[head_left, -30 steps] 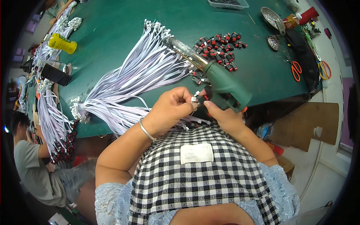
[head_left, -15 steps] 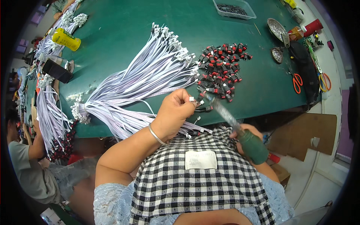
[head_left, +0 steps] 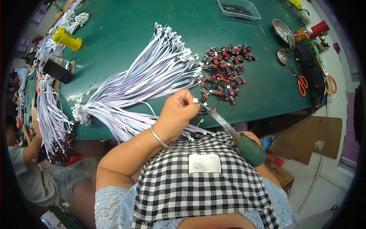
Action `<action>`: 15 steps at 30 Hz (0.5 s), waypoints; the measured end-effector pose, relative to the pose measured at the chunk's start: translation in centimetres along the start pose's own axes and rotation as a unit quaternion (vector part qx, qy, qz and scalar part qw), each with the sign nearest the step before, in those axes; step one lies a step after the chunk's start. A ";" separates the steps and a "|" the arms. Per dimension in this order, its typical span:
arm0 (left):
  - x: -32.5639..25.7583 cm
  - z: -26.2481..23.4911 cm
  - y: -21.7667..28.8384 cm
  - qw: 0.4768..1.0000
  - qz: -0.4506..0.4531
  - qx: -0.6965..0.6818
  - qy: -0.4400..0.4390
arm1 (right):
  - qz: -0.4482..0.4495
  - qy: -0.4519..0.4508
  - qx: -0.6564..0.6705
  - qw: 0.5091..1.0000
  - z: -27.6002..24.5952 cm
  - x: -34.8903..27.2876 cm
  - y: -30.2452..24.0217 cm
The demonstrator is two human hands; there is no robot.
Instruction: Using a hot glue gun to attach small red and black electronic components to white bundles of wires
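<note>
My left hand [head_left: 177,110] is closed in a pinch on the white plug end [head_left: 195,100] of a ribbon cable, just over the table's front edge. In my right hand [head_left: 249,137] is a soldering iron [head_left: 249,150] with a thick green handle. Its metal shaft slants up to the left, and the tip is at the small parts by my left fingertips; whether it touches them I cannot tell. A large bundle of white ribbon cables [head_left: 152,72] fans out beyond my left hand. Beside it lies a heap of red-and-black connectors [head_left: 225,72].
On the green table [head_left: 126,23] are a clear tub of dark parts [head_left: 238,9], a metal dish [head_left: 283,30], a smaller dish [head_left: 282,57], orange-handled scissors [head_left: 302,84], a yellow bottle [head_left: 68,39] and a phone [head_left: 58,71]. At the left sits another person [head_left: 32,175] near more cables.
The soldering iron has swung left and slightly down with my right hand, its tip now at the parts by my left fingers. My left hand has stayed nearly still.
</note>
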State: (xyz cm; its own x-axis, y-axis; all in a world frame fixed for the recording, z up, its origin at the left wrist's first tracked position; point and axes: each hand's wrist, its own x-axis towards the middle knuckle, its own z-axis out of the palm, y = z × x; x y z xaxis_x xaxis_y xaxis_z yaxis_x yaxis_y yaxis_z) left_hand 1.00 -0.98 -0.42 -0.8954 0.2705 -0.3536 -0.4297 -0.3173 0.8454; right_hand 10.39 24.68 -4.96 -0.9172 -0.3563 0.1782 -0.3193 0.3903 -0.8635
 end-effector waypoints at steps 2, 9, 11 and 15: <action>0.0 0.0 0.0 1.000 -0.003 0.005 -0.002 | 0.009 0.009 0.008 1.000 0.2 -0.2 0.2; -0.1 -0.4 0.1 1.000 -0.010 0.007 -0.024 | 0.074 0.077 0.051 0.993 -0.6 0.6 -4.0; -0.3 -0.2 0.5 0.999 -0.013 0.024 -0.032 | 0.068 0.117 0.209 0.969 -0.7 1.2 -3.9; -1.2 0.1 1.1 0.998 -0.038 0.021 -0.053 | 0.107 0.117 0.333 0.929 1.4 6.1 -4.9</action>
State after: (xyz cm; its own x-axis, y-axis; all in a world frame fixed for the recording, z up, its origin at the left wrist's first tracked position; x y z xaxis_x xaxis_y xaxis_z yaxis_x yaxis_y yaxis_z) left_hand 1.58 -1.60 1.00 -0.8424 0.3879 -0.3741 -0.4880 -0.2544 0.8350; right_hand 6.65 19.41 -0.34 -0.9944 -0.1059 -0.0012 0.0235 -0.2098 -0.9775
